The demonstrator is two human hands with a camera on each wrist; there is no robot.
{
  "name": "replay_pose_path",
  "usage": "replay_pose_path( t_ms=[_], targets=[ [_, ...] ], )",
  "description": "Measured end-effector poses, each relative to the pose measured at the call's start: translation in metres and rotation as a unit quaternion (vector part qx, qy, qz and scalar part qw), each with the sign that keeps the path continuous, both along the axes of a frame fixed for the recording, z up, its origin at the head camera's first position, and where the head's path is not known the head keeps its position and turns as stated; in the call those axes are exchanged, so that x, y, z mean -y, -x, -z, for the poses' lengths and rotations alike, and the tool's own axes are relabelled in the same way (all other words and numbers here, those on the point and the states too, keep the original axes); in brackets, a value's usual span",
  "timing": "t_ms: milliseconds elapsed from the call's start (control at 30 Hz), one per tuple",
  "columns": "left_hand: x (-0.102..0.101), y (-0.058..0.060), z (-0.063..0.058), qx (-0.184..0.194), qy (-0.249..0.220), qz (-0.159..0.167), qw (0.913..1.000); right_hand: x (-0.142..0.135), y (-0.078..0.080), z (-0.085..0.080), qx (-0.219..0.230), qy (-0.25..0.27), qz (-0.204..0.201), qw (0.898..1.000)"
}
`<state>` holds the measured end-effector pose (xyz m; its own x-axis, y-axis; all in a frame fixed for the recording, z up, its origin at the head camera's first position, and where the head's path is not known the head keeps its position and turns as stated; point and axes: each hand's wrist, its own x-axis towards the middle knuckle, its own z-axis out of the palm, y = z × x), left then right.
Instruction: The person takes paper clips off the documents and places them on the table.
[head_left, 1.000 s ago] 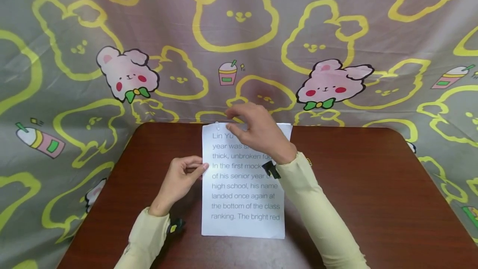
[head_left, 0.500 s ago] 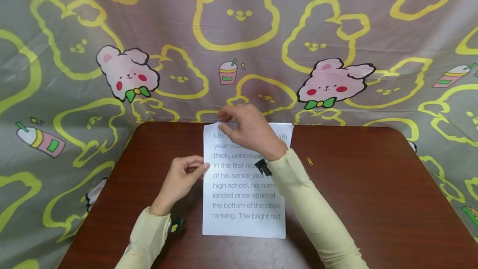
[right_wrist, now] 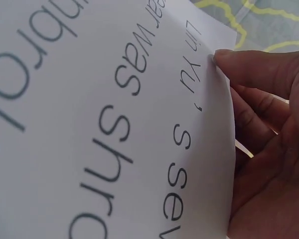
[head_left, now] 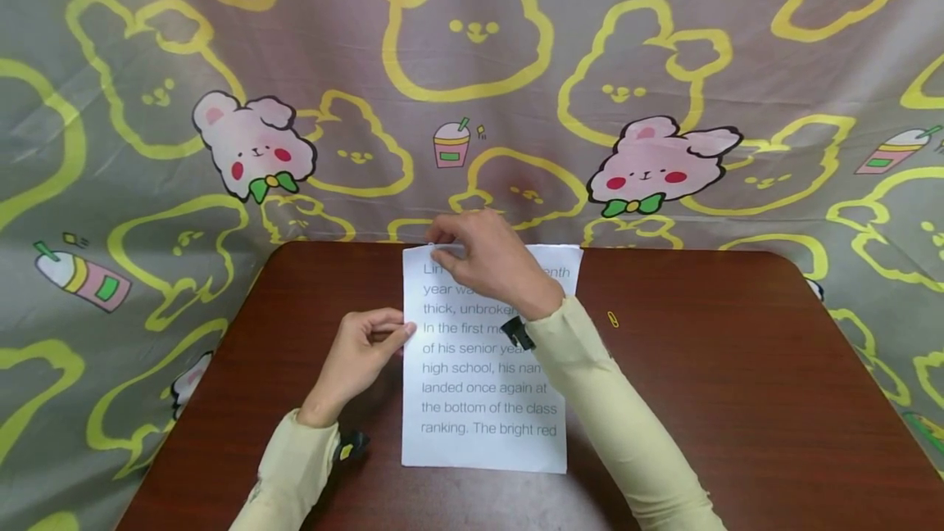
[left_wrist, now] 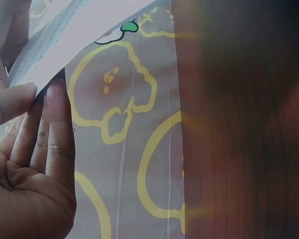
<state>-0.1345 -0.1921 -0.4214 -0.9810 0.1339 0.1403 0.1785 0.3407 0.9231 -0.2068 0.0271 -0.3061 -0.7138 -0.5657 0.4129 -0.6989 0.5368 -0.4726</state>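
White printed sheets of paper (head_left: 483, 400) are held upright above the table, their large text toward me. My left hand (head_left: 365, 351) pinches their left edge; in the left wrist view the thumb (left_wrist: 20, 102) lies on the printed side and the fingers behind. At the top edge, near the upper left corner, my right hand (head_left: 490, 256) pinches the paper. In the right wrist view its thumb (right_wrist: 254, 69) is on the front, with the other fingers behind the sheet. A small pale clip at that corner is mostly hidden by the thumb.
A yellow paper clip (head_left: 613, 319) lies on the brown wooden table (head_left: 708, 400), right of the paper. Behind the table hangs a grey curtain (head_left: 509, 15) with cartoon rabbits. A dark camera mount sits at each wrist.
My right hand has slid left along the paper's top edge to the clipped corner, covering the pale clip. The yellow paper clip has come into view beside the sleeve. The left hand keeps its hold.
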Motion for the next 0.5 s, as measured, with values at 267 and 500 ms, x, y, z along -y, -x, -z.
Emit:
replay_pose_path(
  t_ms=[267, 500],
  targets=[
    [-0.0003, -0.0001, -0.0003, 0.000, -0.002, -0.001, 1.0000, 0.0003, 0.0007, 0.0003, -0.004, -0.001, -0.001, 1.000],
    [-0.0001, -0.0006, -0.0011, 0.000, -0.007, 0.004, 1.0000, 0.0001, 0.0000, -0.0003, -0.001, 0.001, -0.002, 1.000]
  ],
)
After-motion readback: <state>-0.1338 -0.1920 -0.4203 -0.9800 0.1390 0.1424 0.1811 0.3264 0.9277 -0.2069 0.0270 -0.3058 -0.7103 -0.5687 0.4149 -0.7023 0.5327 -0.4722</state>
